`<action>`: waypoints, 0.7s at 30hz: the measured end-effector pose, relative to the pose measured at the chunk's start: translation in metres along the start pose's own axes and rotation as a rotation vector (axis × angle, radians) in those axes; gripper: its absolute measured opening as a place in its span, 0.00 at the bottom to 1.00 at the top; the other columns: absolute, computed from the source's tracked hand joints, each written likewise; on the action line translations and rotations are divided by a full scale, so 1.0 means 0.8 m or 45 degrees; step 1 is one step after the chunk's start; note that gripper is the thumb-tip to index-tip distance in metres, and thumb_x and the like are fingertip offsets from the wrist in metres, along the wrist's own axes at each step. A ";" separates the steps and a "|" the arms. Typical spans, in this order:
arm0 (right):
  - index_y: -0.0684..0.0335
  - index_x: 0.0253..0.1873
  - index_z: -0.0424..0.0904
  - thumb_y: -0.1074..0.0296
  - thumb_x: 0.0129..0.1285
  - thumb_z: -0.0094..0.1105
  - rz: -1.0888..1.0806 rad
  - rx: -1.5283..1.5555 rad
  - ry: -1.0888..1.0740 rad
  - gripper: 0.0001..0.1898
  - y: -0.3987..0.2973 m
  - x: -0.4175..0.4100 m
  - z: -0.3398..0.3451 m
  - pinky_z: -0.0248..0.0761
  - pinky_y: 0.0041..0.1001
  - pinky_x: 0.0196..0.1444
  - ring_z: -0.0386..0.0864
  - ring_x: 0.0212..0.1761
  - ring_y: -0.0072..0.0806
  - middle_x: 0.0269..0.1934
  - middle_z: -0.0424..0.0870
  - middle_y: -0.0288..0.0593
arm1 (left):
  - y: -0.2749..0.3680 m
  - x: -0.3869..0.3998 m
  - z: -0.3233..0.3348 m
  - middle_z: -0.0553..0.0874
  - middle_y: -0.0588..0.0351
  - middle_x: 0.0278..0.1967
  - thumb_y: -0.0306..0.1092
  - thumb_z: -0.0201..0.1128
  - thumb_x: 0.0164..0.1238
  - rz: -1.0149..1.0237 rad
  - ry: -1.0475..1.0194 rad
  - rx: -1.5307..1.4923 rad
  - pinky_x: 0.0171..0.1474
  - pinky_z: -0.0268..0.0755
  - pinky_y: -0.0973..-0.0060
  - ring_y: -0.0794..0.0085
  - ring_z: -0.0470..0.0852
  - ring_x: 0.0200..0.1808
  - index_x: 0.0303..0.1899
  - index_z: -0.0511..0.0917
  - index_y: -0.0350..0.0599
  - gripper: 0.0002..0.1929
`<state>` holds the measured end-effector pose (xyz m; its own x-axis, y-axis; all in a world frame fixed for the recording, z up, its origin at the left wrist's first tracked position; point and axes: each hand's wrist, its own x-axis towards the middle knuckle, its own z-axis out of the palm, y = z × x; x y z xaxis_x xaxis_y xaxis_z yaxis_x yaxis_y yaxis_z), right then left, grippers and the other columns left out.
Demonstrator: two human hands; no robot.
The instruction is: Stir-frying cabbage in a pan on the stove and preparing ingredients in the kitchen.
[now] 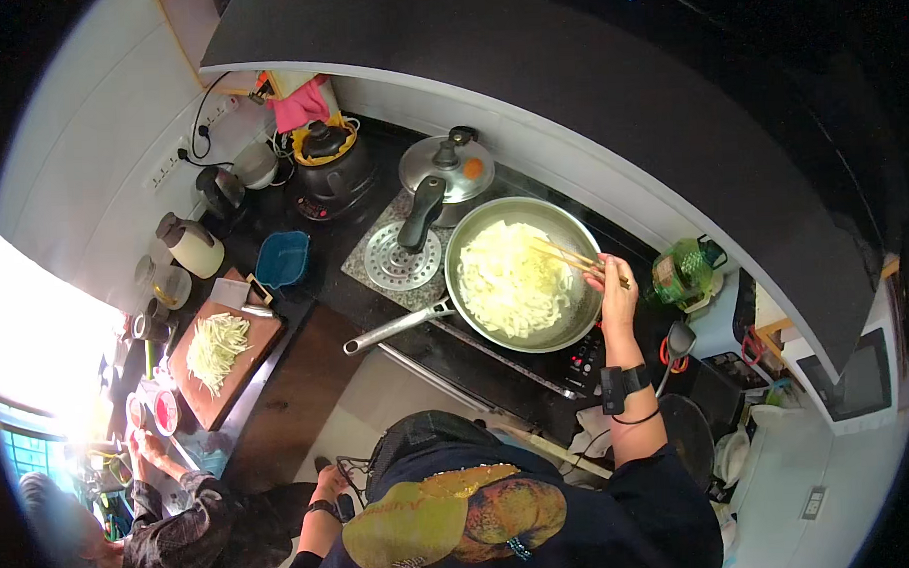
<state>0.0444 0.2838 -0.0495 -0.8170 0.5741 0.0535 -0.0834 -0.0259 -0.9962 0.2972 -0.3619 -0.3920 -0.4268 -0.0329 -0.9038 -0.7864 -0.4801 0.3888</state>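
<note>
My right hand (616,286) grips a pair of wooden chopsticks (564,254) from the right side of a steel frying pan (587,309). Their tips reach into a heap of pale, strip-like food (511,282), possibly noodles; what it is exactly I cannot tell. The pan sits on a black cooktop (577,366), where a red light glows. Its long metal handle (396,327) points left and towards me, with no hand on it. Low beside my body hangs my left hand (331,483), near a black strap or cord; its fingers are partly hidden.
A lidded pressure cooker (450,171) stands behind the pan, its black handle over a perforated metal disc (402,256). Shredded pale vegetable (218,348) and a cleaver (231,293) lie on a wooden board (199,394). Another person (185,530) works at the left, hands by red-lined bowls (166,412).
</note>
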 end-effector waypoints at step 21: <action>0.60 0.41 0.82 0.69 0.60 0.62 -0.792 -1.106 -0.970 0.06 -0.048 -0.116 0.041 0.75 0.28 0.37 0.81 0.35 0.35 0.35 0.81 0.40 | 0.011 0.038 -0.056 0.82 0.36 0.47 0.42 0.48 0.68 -0.270 -0.775 -0.141 0.40 0.79 0.57 0.45 0.83 0.45 0.51 0.75 0.34 0.21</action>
<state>0.1047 0.2043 -0.0137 -0.9146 -0.3118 0.2574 -0.4019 0.7703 -0.4951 0.2974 -0.4065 -0.4242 -0.4696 0.5589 -0.6834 -0.8445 -0.5102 0.1631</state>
